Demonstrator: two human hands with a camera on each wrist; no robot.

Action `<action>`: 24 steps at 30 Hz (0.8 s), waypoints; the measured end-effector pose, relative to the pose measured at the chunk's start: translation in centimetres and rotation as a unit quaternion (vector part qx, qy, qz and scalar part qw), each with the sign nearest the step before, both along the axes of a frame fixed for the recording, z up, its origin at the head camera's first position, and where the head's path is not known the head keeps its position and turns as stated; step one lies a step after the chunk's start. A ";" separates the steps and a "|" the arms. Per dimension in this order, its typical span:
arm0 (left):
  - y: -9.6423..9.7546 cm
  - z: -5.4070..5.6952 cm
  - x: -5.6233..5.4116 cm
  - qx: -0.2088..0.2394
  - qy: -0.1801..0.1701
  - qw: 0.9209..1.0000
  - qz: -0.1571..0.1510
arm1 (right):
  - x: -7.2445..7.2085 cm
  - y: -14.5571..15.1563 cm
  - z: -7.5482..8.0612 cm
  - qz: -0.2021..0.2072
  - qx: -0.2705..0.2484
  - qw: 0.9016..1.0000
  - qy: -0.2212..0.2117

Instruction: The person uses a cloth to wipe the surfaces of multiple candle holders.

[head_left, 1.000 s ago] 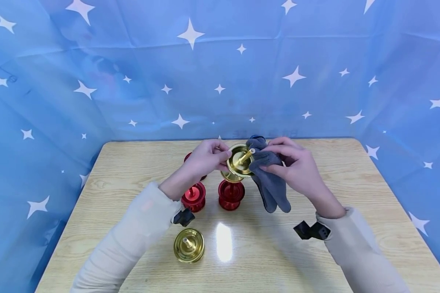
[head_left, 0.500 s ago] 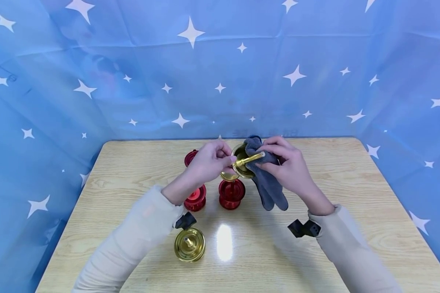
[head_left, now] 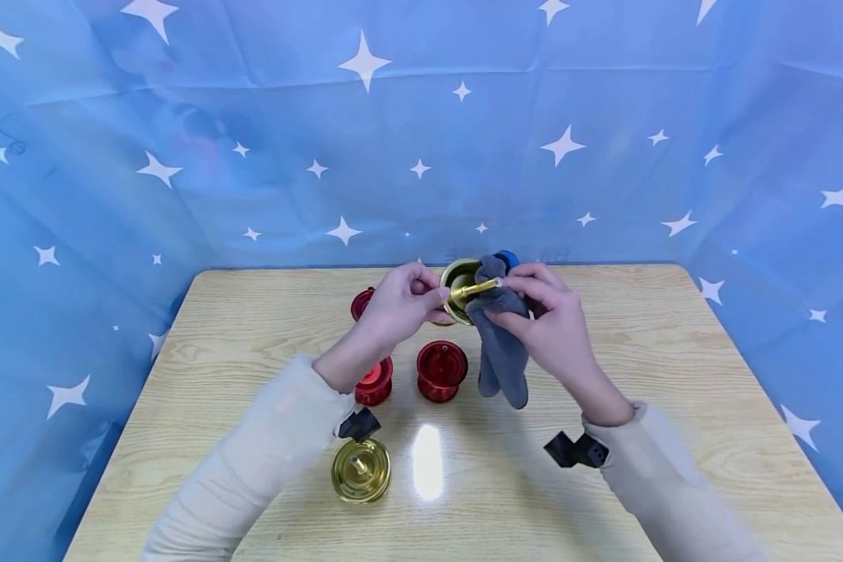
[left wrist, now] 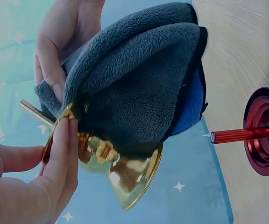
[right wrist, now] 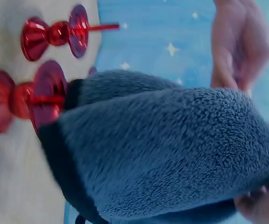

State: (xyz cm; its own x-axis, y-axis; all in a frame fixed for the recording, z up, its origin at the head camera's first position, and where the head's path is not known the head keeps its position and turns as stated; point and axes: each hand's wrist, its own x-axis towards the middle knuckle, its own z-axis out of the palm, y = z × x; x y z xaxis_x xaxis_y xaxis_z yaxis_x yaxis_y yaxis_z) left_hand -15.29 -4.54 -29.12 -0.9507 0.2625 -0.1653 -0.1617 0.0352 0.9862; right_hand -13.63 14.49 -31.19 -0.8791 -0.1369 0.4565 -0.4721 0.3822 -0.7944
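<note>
My left hand (head_left: 400, 308) pinches the rim of a gold candle holder (head_left: 458, 275), a footed cup with a thin tube rising from its middle. It is held above the table, tilted with the tube pointing right. In the left wrist view its flared foot (left wrist: 139, 175) faces down to the right. My right hand (head_left: 555, 316) pinches a grey plush cloth (head_left: 503, 347) between thumb and fingers. The bunched cloth lies against the cup's right side, beside the tube, and its loose end hangs down. In the right wrist view the cloth (right wrist: 167, 144) hides most of the holder.
Below my hands, a red candle holder (head_left: 442, 371) stands upright on the wooden table (head_left: 604, 499). Two more red ones, one in front (head_left: 375, 384) and one behind (head_left: 361, 302), are partly covered by my left arm. Nearer stands another gold candle holder (head_left: 361, 471). A starry blue backdrop (head_left: 421, 117) rises behind.
The held candle holder has tipped further, its tube swinging right, and has risen slightly away from the red one. My right hand has shifted the cloth left, over the cup's rim beside the tube.
</note>
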 end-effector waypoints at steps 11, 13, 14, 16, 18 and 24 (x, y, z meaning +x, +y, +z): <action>-0.7 -0.3 -0.5 0.010 -0.030 0.999 -0.036 | -0.7 1.1 1.0 -0.003 0.009 0.999 -0.035; -1.2 -0.4 -0.8 0.035 -0.043 0.998 -0.032 | -0.7 1.8 1.4 0.004 -0.012 0.999 -0.044; -1.4 -0.5 -1.0 0.047 -0.049 0.997 -0.029 | -0.7 2.2 1.5 0.005 -0.024 0.999 -0.045; -1.9 -0.6 -1.3 0.060 -0.057 0.996 -0.024 | -0.7 2.9 1.6 0.010 -0.047 0.998 -0.048; -2.2 -0.6 -1.5 0.075 -0.060 0.995 -0.022 | -0.6 3.4 1.5 0.015 -0.060 0.997 -0.051; -2.2 -0.2 -1.7 0.111 -0.043 0.993 -0.013 | -0.3 3.1 0.0 0.031 -0.050 0.995 -0.078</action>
